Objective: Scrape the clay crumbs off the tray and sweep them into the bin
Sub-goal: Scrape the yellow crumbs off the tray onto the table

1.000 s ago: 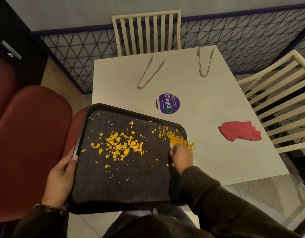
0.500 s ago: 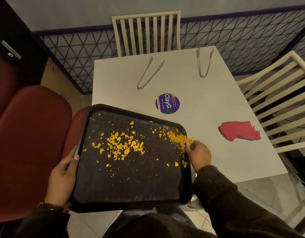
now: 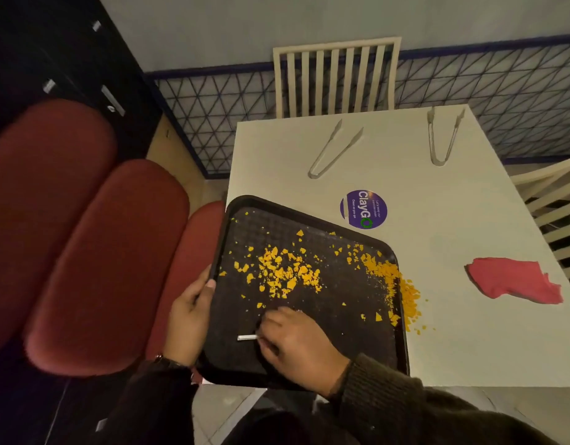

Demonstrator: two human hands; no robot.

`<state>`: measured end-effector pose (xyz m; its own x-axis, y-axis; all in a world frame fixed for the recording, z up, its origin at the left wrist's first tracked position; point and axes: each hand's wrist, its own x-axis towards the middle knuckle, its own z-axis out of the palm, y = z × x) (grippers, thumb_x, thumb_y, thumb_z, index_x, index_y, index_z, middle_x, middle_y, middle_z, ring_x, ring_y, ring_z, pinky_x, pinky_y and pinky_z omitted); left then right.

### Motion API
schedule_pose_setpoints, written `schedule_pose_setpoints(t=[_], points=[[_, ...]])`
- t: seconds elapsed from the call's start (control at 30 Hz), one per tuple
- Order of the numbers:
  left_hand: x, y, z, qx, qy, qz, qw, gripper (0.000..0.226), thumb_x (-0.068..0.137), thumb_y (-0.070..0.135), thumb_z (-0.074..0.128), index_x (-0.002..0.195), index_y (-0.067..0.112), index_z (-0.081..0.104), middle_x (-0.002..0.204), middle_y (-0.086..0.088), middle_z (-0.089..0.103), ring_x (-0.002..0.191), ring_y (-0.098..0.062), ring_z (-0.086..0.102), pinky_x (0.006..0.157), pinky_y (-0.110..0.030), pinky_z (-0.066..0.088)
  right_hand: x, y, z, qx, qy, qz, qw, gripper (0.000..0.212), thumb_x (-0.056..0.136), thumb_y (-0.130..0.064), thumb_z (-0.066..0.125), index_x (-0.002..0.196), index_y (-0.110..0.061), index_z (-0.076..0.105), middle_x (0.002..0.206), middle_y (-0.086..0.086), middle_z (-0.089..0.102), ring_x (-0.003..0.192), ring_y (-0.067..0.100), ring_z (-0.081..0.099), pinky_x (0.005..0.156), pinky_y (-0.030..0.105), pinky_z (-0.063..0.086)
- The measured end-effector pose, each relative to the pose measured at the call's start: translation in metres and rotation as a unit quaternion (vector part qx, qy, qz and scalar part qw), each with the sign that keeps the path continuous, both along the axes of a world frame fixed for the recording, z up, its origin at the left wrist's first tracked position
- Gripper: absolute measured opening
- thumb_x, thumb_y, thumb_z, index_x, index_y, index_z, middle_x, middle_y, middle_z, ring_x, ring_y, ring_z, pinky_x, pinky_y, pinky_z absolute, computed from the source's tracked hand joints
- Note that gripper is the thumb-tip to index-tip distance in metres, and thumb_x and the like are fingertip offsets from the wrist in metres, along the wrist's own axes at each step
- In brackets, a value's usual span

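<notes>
A dark tray (image 3: 328,342) lies on the near left corner of the white table (image 3: 453,332), partly overhanging it. Yellow clay crumbs (image 3: 282,273) are scattered over the tray's middle. A denser heap of crumbs (image 3: 402,293) sits along the right rim and spills onto the table. My left hand (image 3: 190,316) grips the tray's left rim, thumb on top. My right hand (image 3: 296,343) is over the tray's near part and holds a small white scraper (image 3: 247,337), its tip pointing left. No bin is in view.
A crumpled red cloth (image 3: 514,282) lies at the right of the table. Two metal tongs (image 3: 333,150) (image 3: 442,136) lie at the far side, a purple round sticker (image 3: 363,209) between them and the tray. Slatted chairs stand behind and right; red padded seats (image 3: 94,252) are left.
My right hand left the tray's right rim and came to the tray's near middle with the scraper. More crumbs now lie piled at the right rim and on the table. The camera view shifted left.
</notes>
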<state>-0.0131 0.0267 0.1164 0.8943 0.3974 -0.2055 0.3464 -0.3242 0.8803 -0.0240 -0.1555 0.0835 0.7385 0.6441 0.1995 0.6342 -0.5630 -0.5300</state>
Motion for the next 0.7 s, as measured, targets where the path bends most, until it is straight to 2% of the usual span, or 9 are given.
schedule_pose_setpoints(t=[0.1,0.17,0.23,0.3,0.37,0.43,0.5,0.6,0.7], points=[[-0.001,0.000,0.000,-0.023,0.002,0.010,1.000,0.036,0.101,0.006,0.049,0.136,0.004,0.058,0.132,0.004,0.058,0.124,-0.005,0.053,0.102,-0.011,0.037,-0.002,0.001,-0.012,0.001,0.003,0.015,1.000,0.010,0.078,-0.018,0.063,0.070,-0.013,0.059,0.073,0.001,0.057,0.067,0.020,0.056,0.055,0.028,0.049],[-0.002,-0.001,0.000,-0.032,0.004,0.008,0.999,0.036,0.101,0.006,0.048,0.136,0.004,0.059,0.133,0.005,0.059,0.111,0.014,0.057,0.096,-0.001,0.038,0.003,0.002,-0.014,0.015,0.013,-0.008,1.000,0.011,0.074,-0.013,0.067,0.066,-0.012,0.059,0.070,0.002,0.056,0.064,0.021,0.056,0.054,0.027,0.049],[-0.004,-0.001,-0.001,-0.040,0.006,0.006,0.999,0.036,0.101,0.006,0.048,0.135,0.005,0.059,0.130,0.009,0.059,0.094,0.033,0.053,0.087,0.008,0.036,0.013,0.002,-0.014,0.032,0.021,-0.050,0.998,0.013,0.072,-0.008,0.069,0.064,-0.011,0.059,0.069,0.003,0.057,0.063,0.021,0.056,0.054,0.026,0.047],[-0.006,-0.001,-0.002,-0.041,0.010,0.008,0.999,0.037,0.101,0.007,0.048,0.136,0.007,0.058,0.129,0.013,0.056,0.091,0.039,0.048,0.085,0.011,0.034,0.026,-0.001,-0.016,0.045,0.046,-0.110,0.992,0.014,0.073,-0.006,0.070,0.063,-0.010,0.060,0.068,0.003,0.057,0.063,0.020,0.055,0.055,0.027,0.044],[-0.007,0.000,-0.003,-0.034,0.015,0.015,0.999,0.037,0.101,0.007,0.049,0.137,0.008,0.058,0.129,0.014,0.055,0.094,0.037,0.049,0.085,0.012,0.033,0.042,-0.009,-0.019,0.041,0.082,-0.177,0.980,0.009,0.078,-0.009,0.068,0.069,-0.008,0.065,0.072,0.003,0.058,0.066,0.017,0.054,0.058,0.027,0.045],[-0.009,0.000,-0.003,-0.029,0.018,0.020,0.999,0.037,0.101,0.008,0.049,0.137,0.008,0.058,0.128,0.014,0.057,0.107,0.024,0.054,0.086,0.011,0.033,0.057,-0.019,-0.021,0.023,0.118,-0.235,0.964,0.009,0.083,-0.013,0.064,0.077,-0.008,0.069,0.080,0.002,0.060,0.070,0.015,0.054,0.065,0.027,0.047],[-0.010,0.000,-0.003,-0.035,0.011,0.021,0.999,0.037,0.101,0.008,0.049,0.136,0.010,0.060,0.129,0.013,0.059,0.108,0.022,0.055,0.092,0.006,0.037,0.064,-0.027,-0.016,0.016,0.120,-0.268,0.956,0.010,0.083,-0.014,0.063,0.079,-0.009,0.069,0.082,0.004,0.062,0.073,0.019,0.058,0.068,0.033,0.050],[-0.010,0.001,-0.004,-0.048,0.001,0.019,0.999,0.036,0.101,0.008,0.048,0.135,0.011,0.061,0.131,0.013,0.060,0.097,0.034,0.051,0.105,-0.011,0.039,0.056,-0.023,0.000,0.053,0.064,-0.212,0.974,0.009,0.080,-0.013,0.065,0.073,-0.009,0.070,0.072,0.004,0.061,0.067,0.020,0.057,0.060,0.035,0.050],[-0.007,0.001,-0.006,-0.038,0.004,0.026,0.999,0.037,0.101,0.005,0.046,0.134,0.009,0.061,0.129,0.013,0.060,0.100,0.027,0.056,0.093,0.000,0.038,0.028,-0.005,0.012,0.044,0.040,-0.075,0.995,0.020,0.081,-0.021,0.054,0.069,-0.011,0.065,0.068,0.003,0.058,0.061,0.021,0.056,0.053,0.029,0.047]])
